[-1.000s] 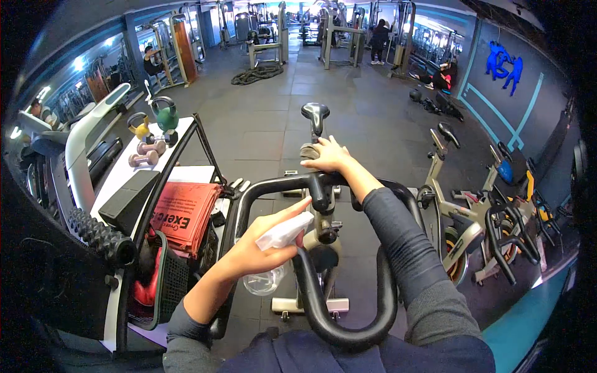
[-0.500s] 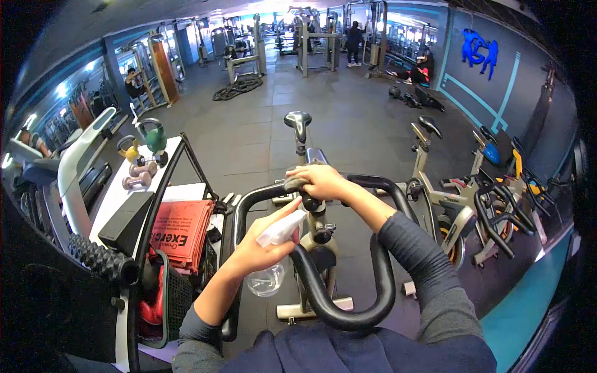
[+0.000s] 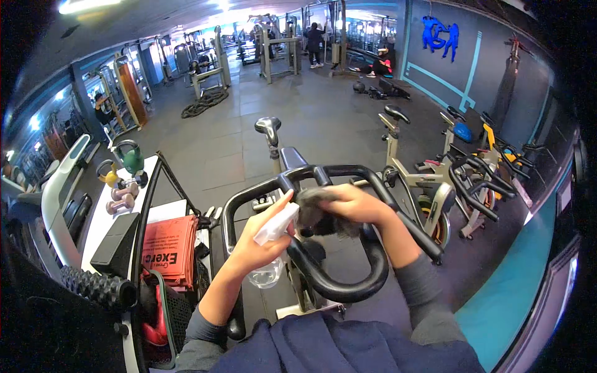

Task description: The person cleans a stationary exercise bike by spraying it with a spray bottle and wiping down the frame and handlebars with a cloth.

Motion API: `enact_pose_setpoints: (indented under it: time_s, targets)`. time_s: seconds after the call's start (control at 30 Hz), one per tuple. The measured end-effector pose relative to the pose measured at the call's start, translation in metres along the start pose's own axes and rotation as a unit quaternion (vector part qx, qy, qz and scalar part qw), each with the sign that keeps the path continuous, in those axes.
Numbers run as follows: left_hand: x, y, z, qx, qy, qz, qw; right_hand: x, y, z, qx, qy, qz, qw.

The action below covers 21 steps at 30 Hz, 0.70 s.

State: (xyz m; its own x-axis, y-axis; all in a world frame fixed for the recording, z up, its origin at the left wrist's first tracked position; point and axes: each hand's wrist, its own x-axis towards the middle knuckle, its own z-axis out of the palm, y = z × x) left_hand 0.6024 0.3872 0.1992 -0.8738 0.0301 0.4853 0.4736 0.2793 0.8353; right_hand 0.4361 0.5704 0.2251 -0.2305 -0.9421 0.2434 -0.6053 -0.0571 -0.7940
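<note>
My left hand [image 3: 258,245] is wrapped round a spray bottle [image 3: 266,273] with a white nozzle and a clear body, left of the bike's centre. My right hand [image 3: 354,205] grips a dark grey cloth [image 3: 320,214], somewhat blurred, over the middle of the black handlebar [image 3: 339,289]. The cloth hides the centre of the bars. Behind them rises the exercise bike's saddle [image 3: 268,126].
At left, a rack [image 3: 138,248] bears kettlebells [image 3: 129,158], dumbbells, a black block, a spiky roller and red printed sheets [image 3: 169,252]. More exercise bikes [image 3: 438,202] stand at right. People [image 3: 315,43] and gym machines are farther back.
The view has turned to the right. My right hand has come back toward me with the cloth, from beyond the handlebar to its centre. My left hand still holds the bottle.
</note>
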Motion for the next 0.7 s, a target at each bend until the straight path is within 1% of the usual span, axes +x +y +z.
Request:
enact_pose_setpoints:
  time_s: [0.03, 0.07, 0.1, 0.13, 0.2, 0.27, 0.3, 0.33, 0.4, 0.47, 0.53, 0.57, 0.63, 0.67, 0.7]
  targets:
    - [0.0, 0.001, 0.0, 0.011, 0.004, -0.002, 1.0, -0.021, -0.001, -0.001, 0.099, 0.103, 0.011, 0.99]
    - [0.0, 0.002, 0.001, 0.021, 0.009, -0.005, 1.0, -0.042, -0.007, -0.001, 0.196, 0.205, 0.022, 0.959]
    - [0.001, 0.005, 0.001, 0.019, 0.008, -0.006, 1.0, -0.062, -0.016, -0.002, 0.274, 0.269, -0.012, 0.923]
    - [0.0, 0.004, 0.001, 0.003, 0.006, -0.001, 1.0, -0.08, -0.027, -0.002, 0.348, 0.331, -0.047, 0.876]
    - [-0.001, 0.009, 0.005, 0.0, 0.006, 0.005, 1.0, -0.107, -0.044, 0.005, 0.412, 0.443, -0.161, 0.779]
    - [-0.002, 0.014, 0.007, -0.019, -0.007, 0.009, 1.0, -0.137, -0.054, 0.013, 0.345, 0.502, -0.22, 0.762]
    - [-0.003, 0.017, 0.008, -0.033, -0.012, 0.012, 0.999, -0.138, -0.071, 0.022, 0.274, 0.515, -0.226, 0.78]
    - [-0.003, 0.019, 0.009, -0.037, -0.02, 0.013, 0.999, -0.143, -0.078, 0.031, 0.196, 0.499, -0.205, 0.819]
    - [-0.004, 0.026, 0.01, -0.016, -0.034, 0.022, 0.999, -0.145, -0.083, 0.055, 0.01, 0.48, -0.125, 0.868]
    - [-0.007, 0.033, 0.014, -0.031, -0.044, 0.018, 0.998, -0.136, -0.085, 0.081, -0.16, 0.378, -0.056, 0.91]
    - [-0.011, 0.044, 0.017, -0.012, -0.066, 0.032, 0.997, -0.131, -0.063, 0.105, -0.308, 0.373, -0.046, 0.874]
    - [-0.015, 0.051, 0.02, -0.018, -0.073, 0.029, 0.997, -0.131, -0.059, 0.105, -0.31, 0.375, -0.043, 0.873]
    - [-0.025, 0.063, 0.022, -0.016, -0.091, 0.041, 0.995, -0.128, -0.055, 0.095, -0.269, 0.383, -0.097, 0.879]
    - [-0.032, 0.069, 0.023, -0.011, -0.106, 0.054, 0.993, -0.128, -0.051, 0.093, -0.268, 0.382, -0.097, 0.879]
    - [-0.041, 0.075, 0.025, 0.003, -0.112, 0.043, 0.993, -0.128, -0.044, 0.09, -0.204, 0.395, -0.11, 0.889]
